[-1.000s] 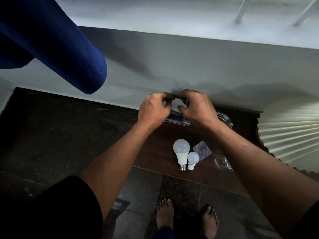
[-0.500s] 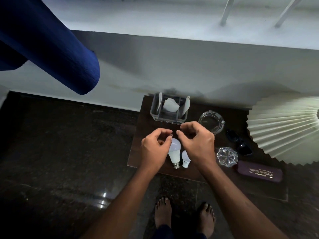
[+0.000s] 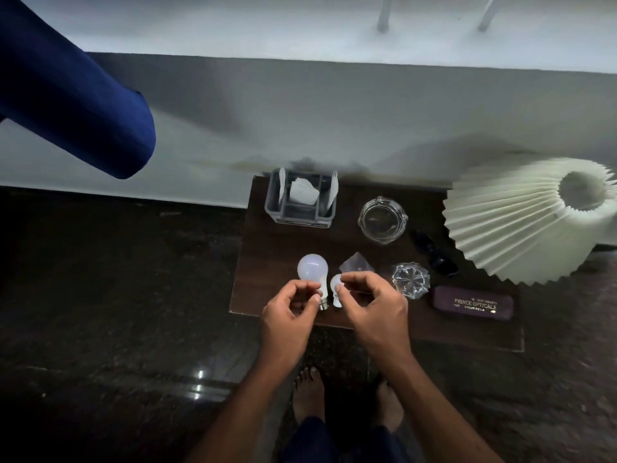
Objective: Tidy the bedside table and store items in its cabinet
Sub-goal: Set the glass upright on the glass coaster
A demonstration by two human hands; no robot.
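On the bedside table (image 3: 267, 262): two bulbs, big (image 3: 312, 267) and small (image 3: 335, 283), two glass dishes (image 3: 382, 220) (image 3: 411, 279), one organizer (image 3: 300, 203), one glasses case (image 3: 474, 302).

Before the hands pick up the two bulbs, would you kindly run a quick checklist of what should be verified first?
1. Left hand at large bulb: ok, fingers by its base.
2. Right hand at small bulb: ok, fingertips at it.
3. Firm grip on either bulb: cannot tell.
4. Bulbs clear of the crystal dish: ok, a gap shows.
5. Cabinet door open: cannot tell, out of view.
6. Glasses case away from the hands: ok.
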